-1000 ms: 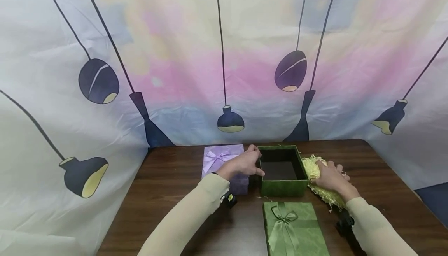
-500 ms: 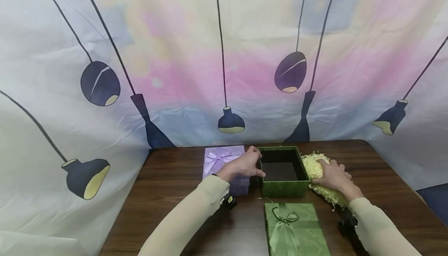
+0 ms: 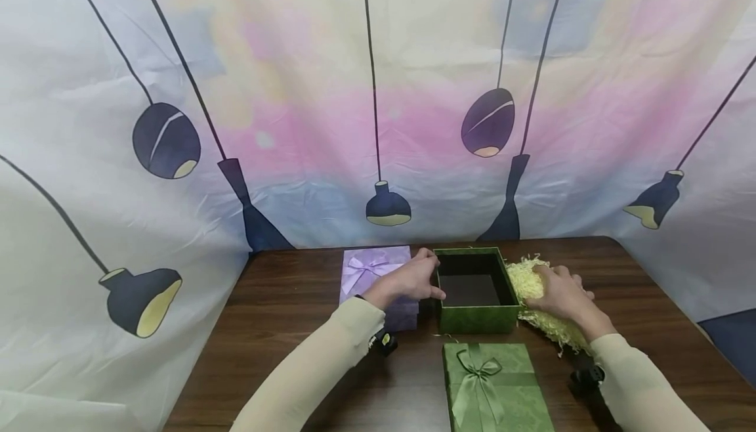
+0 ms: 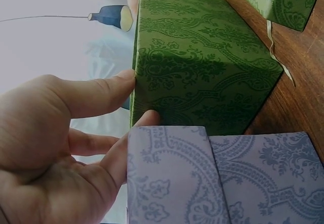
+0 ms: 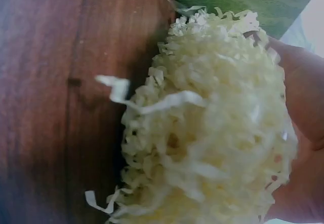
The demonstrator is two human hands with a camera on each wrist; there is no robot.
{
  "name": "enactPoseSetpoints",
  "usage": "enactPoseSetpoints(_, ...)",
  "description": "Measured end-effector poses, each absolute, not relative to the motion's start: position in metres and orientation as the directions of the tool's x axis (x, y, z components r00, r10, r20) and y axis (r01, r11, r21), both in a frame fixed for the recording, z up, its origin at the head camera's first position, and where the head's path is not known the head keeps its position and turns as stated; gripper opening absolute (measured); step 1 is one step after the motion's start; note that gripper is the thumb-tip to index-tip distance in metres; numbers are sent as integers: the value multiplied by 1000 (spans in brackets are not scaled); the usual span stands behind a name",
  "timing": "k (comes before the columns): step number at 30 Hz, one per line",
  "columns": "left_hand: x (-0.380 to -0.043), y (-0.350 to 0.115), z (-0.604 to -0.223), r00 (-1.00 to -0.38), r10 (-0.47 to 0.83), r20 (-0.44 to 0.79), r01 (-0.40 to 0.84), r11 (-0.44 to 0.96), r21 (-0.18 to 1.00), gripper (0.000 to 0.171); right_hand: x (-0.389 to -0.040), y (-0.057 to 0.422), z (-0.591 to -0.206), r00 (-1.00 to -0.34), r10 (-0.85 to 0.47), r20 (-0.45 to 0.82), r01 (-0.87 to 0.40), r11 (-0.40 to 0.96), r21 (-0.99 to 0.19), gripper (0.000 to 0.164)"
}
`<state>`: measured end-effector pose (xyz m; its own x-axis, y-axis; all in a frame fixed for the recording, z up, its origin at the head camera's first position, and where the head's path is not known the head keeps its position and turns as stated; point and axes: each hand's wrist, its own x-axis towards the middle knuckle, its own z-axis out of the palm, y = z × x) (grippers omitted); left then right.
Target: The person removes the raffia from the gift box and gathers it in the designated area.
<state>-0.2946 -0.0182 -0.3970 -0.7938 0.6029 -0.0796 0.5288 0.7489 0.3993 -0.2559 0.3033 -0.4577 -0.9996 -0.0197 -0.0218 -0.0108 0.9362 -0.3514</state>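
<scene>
A green patterned gift box [image 3: 480, 319] stands at the back of the table with its dark inside showing. My left hand [image 3: 409, 280] is at its left side, the thumb along the rim and a fingertip against the outer wall in the left wrist view. To the right of the box lies a heap of pale yellow shredded paper [image 3: 525, 281]. My right hand [image 3: 561, 297] grips this shredded paper, thumb on the box side and fingers over the far side. The right wrist view shows the paper strands [image 5: 212, 122] bulging out from the palm.
A lilac gift box [image 3: 401, 314] with a ribbon bow stands left of the green one, partly behind my left hand. Nearer lies a green lid [image 3: 514, 379] with a bow. A printed lamp curtain [image 3: 331, 123] hangs behind the wooden table [image 3: 283, 314].
My right hand has shifted slightly over the shredded paper, still gripping it. My left hand stays at the green box's left side, and the boxes keep their places.
</scene>
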Motion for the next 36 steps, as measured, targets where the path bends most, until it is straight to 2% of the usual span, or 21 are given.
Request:
enactPoseSetpoints(7,-294,-19,-396,-787,612,-74,547,749,375,66,-255,302,-448,-998,-36,46,-49,942,-332,91)
enactPoseSetpoints(16,-291,-25,-390,-774,634,-10,580,714,391,61,-255,300,-433,-988,-79,134,-123,924,-361,82)
enactPoseSetpoints(20,-290,-32,-387,-770,637,31,609,719,335,61,-255,298,-425,-977,-102,185,-169,904,-393,82)
enactPoseSetpoints(27,-290,-52,-382,-748,659,82,647,696,310,69,-257,281,-411,-949,-163,269,-266,874,-407,83)
enactPoseSetpoints(36,-285,-78,-374,-759,647,67,640,724,256,85,-262,247,-390,-936,-253,246,-338,843,-418,89)
